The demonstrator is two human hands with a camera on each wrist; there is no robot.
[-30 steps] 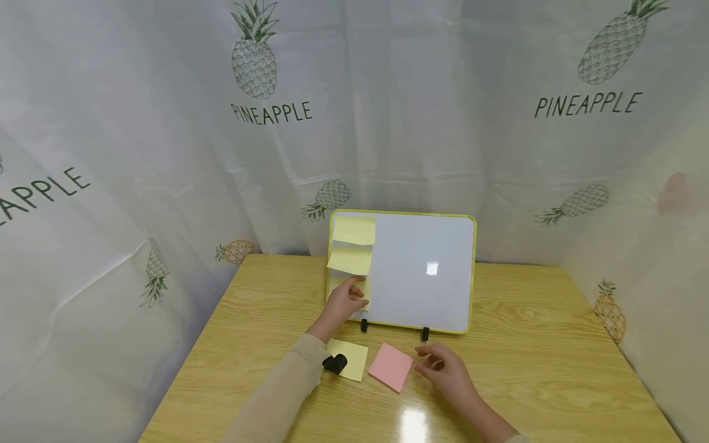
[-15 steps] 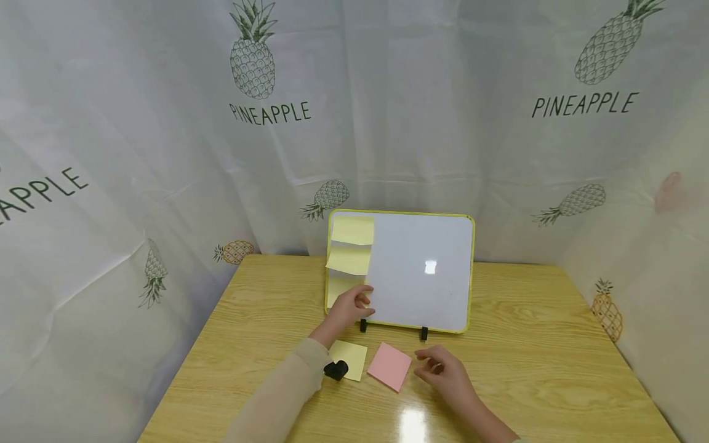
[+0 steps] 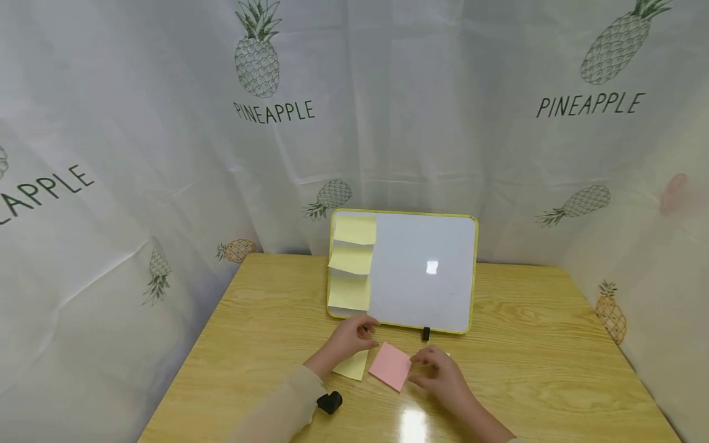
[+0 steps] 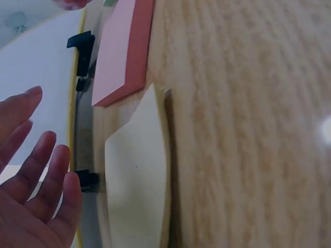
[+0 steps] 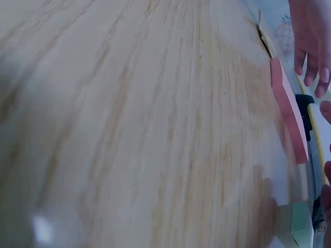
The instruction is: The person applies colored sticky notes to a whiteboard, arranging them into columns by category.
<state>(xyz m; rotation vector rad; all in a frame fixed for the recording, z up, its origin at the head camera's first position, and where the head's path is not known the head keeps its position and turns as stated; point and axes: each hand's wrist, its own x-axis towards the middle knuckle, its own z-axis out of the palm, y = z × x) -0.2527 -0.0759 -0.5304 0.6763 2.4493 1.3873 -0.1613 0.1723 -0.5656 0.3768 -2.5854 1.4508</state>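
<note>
My left hand (image 3: 350, 337) is in front of the whiteboard (image 3: 423, 271), over the yellow sticky note pad (image 3: 352, 367). Its fingers are loosely bent and hold nothing. In the left wrist view the yellow pad (image 4: 137, 175) lies beside those fingers. A pink sticky note pad (image 3: 391, 367) sits on the table between both hands. My right hand (image 3: 440, 375) has its fingertips by the pink pad's right edge; whether they touch is unclear. It partly hides a green pad (image 5: 301, 225), seen in the right wrist view. Three yellow sticky notes (image 3: 352, 259) run down the board's left side.
The board stands on small black feet (image 3: 426, 333) toward the back of the wooden table (image 3: 532, 344). Behind it hangs a white curtain (image 3: 410, 123) with pineapple prints. A black wrist piece (image 3: 330, 402) is on the left sleeve.
My left hand has come down from the lowest yellow note to above the yellow pad, uncovering that note. My right hand has moved slightly left, closer to the pink pad.
</note>
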